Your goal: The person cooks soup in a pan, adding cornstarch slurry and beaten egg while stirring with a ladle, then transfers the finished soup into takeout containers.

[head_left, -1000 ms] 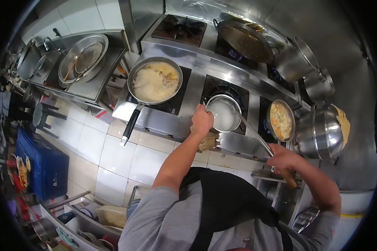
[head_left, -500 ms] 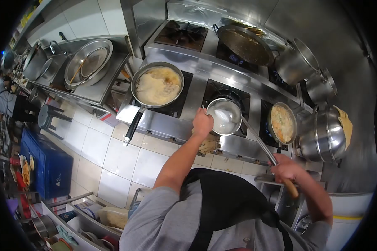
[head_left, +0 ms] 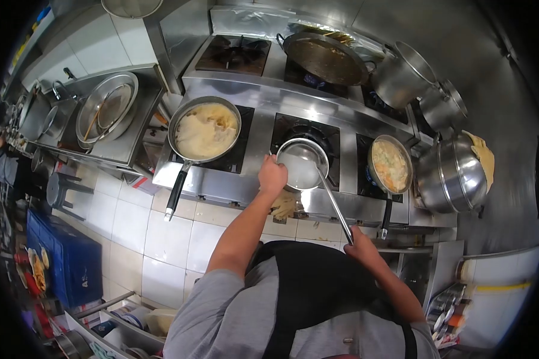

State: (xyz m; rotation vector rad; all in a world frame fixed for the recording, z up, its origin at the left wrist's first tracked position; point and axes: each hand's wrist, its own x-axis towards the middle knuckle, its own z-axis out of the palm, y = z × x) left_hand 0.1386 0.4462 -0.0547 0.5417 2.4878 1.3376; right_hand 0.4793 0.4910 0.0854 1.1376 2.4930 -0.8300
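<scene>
Bin, blue [head_left: 63,257], is noted at lower left, on the tiled floor [head_left: 161,245]. Above it, a dark stool [head_left: 64,186] is seen. At upper left, a wide metal basin [head_left: 129,110] is set on a metal counter [head_left: 117,152]; a strainer [head_left: 115,107] is contained in it. Left of centre, a frying pan [head_left: 172,134] is placed over a burner, its black handle pointed toward the lower left; pale, foamy contents are held.

Near centre, the left side of a round metal bowl [head_left: 302,161] is gripped by the left hand [head_left: 272,174], fingers curled in; thumb placement cannot be told. The bowl is located over the front edge of the middle burner [head_left: 317,130]; contact with the burner cannot be confirmed. Below it, a tan glove-like cloth [head_left: 284,206] is observed.

Right of centre, a long metal handle [head_left: 335,206] is enclosed by the right hand [head_left: 359,243], fingers closed round it. Its far end is met by the bowl's right side; whether the two are joined cannot be determined. Farther right, a smaller pan [head_left: 390,164] with pale and orange food is positioned beside a large rounded metal vessel [head_left: 452,173].
</scene>
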